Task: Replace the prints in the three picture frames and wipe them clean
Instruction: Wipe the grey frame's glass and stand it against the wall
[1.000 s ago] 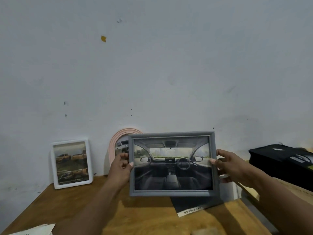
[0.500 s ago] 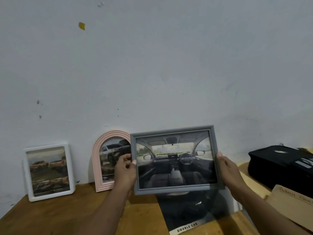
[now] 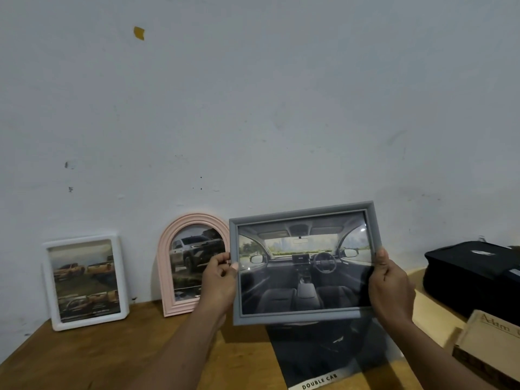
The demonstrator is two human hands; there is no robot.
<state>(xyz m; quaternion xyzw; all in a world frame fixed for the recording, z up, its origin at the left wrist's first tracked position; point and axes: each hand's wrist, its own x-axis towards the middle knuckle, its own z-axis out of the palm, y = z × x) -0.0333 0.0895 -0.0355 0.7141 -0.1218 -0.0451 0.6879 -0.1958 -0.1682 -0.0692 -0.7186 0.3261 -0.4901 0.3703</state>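
I hold a grey rectangular frame (image 3: 305,263) upright above the wooden table (image 3: 98,358); it shows a car-interior print. My left hand (image 3: 219,280) grips its left edge and my right hand (image 3: 389,285) grips its right edge. Behind my left hand a pink arched frame (image 3: 183,249) with a pickup-truck print leans against the wall. A white rectangular frame (image 3: 85,281) with orange-truck pictures stands at the far left. Under the grey frame a dark loose print (image 3: 332,358) marked "DOUBLE CAB" lies flat on the table.
A black bag (image 3: 472,274) sits at the right on a lighter surface. A brown cardboard box (image 3: 489,344) lies at the lower right corner. The white wall (image 3: 253,108) rises directly behind the table.
The view has swung right, uncovering the pink frame and the loose print. The grey frame has tilted slightly, with its right side higher. Both hands keep their grips on its edges.
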